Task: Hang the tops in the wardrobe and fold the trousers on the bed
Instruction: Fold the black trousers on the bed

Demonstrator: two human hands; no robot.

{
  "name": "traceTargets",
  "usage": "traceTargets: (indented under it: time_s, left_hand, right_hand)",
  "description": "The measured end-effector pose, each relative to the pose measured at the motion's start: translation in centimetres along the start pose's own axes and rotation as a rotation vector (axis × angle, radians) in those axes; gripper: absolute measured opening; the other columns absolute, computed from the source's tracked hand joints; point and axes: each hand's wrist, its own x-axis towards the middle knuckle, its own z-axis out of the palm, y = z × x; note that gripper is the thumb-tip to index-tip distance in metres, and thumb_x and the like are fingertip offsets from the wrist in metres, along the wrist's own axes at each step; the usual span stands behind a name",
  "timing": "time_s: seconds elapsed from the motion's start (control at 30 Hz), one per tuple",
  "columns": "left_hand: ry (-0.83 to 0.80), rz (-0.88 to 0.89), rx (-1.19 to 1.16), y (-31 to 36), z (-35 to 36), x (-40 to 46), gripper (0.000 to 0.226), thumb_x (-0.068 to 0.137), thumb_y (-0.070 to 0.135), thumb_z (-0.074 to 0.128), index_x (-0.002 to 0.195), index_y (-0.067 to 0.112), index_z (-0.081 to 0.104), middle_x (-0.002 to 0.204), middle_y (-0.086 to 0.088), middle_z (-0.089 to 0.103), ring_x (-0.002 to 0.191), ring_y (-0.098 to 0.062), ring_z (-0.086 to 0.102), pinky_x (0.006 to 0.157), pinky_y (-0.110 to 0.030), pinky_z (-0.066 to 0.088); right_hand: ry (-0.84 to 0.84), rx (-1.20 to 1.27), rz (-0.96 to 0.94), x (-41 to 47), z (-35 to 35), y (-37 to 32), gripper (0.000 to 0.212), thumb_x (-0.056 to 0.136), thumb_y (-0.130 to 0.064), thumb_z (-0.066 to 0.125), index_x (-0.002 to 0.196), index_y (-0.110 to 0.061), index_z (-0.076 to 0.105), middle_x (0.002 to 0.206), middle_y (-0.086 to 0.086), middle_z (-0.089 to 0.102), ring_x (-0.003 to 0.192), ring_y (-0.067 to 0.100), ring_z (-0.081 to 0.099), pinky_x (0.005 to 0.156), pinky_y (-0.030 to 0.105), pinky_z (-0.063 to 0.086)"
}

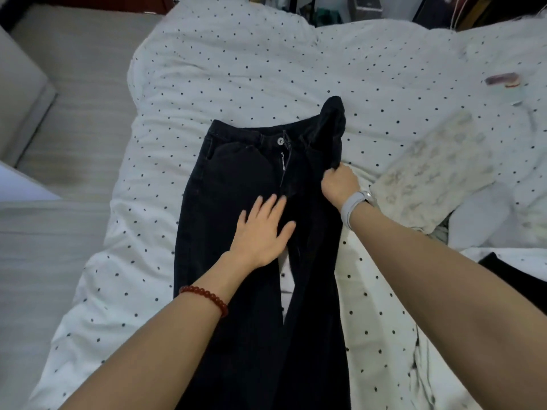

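Head view shows us the black denim trousers [236, 184] lying waistband-up on the white dotted duvet [236, 69]; our left hand [263, 232] presses flat, fingers spread, near the crotch; our right hand [339, 184] pinches the raised hip edge; we judge folding that side over evenly, seams aligned, works best.

Trouser legs [251, 335] cut off by bottom edge. Right hand [339, 184] fingers hidden, curled under fabric. Small object [503, 79] far right blurred.
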Motion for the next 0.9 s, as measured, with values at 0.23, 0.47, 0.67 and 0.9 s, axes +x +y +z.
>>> traceTargets:
  time_s: [0.23, 0.47, 0.67, 0.9]
  left_hand:
    - [-0.367, -0.205, -0.618, -2.1, -3.3, 2.4, 0.052, 0.101, 0.047, 0.018, 0.145, 0.023, 0.033, 0.155, 0.004, 0.020, 0.145, -0.020, 0.010, 0.118, -0.040, 0.004]
    - [-0.051, -0.584, -1.513, -8.1, -6.8, -2.2, 0.061, 0.098, 0.055, 0.016, 0.129, 0.013, 0.049, 0.114, -0.006, 0.062, 0.101, -0.023, 0.059, 0.091, -0.040, 0.045]
    - [-0.205, -0.601, -1.483, -7.9, -3.8, -8.1, 0.047, 0.094, 0.055, 0.033, 0.115, 0.018, 0.054, 0.112, -0.006, 0.065, 0.101, -0.021, 0.063, 0.082, -0.032, 0.050]
    - [-0.158, -0.367, -1.153, -2.0, -1.3, -9.8, 0.048, 0.089, 0.048, 0.054, 0.129, 0.021, 0.050, 0.126, 0.007, 0.053, 0.114, -0.010, 0.053, 0.098, -0.028, 0.043]
  right_hand:
    - [0.063, 0.264, -0.313, -3.3, -1.8, -5.3, 0.037, 0.102, -0.020, 0.029, 0.066, -0.028, 0.037, 0.065, -0.011, 0.041, 0.059, 0.002, 0.040, 0.050, 0.010, 0.031]
    - [-0.487, 0.441, -0.238, -8.0, 4.7, -12.4, 0.061, 0.097, -0.046, 0.036, 0.148, -0.016, 0.020, 0.153, -0.007, 0.024, 0.139, 0.011, 0.024, 0.103, 0.019, 0.021]
    - [-0.107, 0.197, -0.225, -10.2, 4.7, -6.1, 0.040, 0.099, -0.016, 0.033, 0.137, -0.007, 0.042, 0.142, 0.006, 0.044, 0.131, 0.019, 0.038, 0.105, 0.021, 0.026]
    - [-0.235, 0.061, 0.228, -14.4, 2.0, 5.6, 0.034, 0.093, -0.040, 0.050, 0.113, -0.014, 0.053, 0.113, 0.006, 0.061, 0.096, 0.021, 0.059, 0.088, 0.036, 0.047]
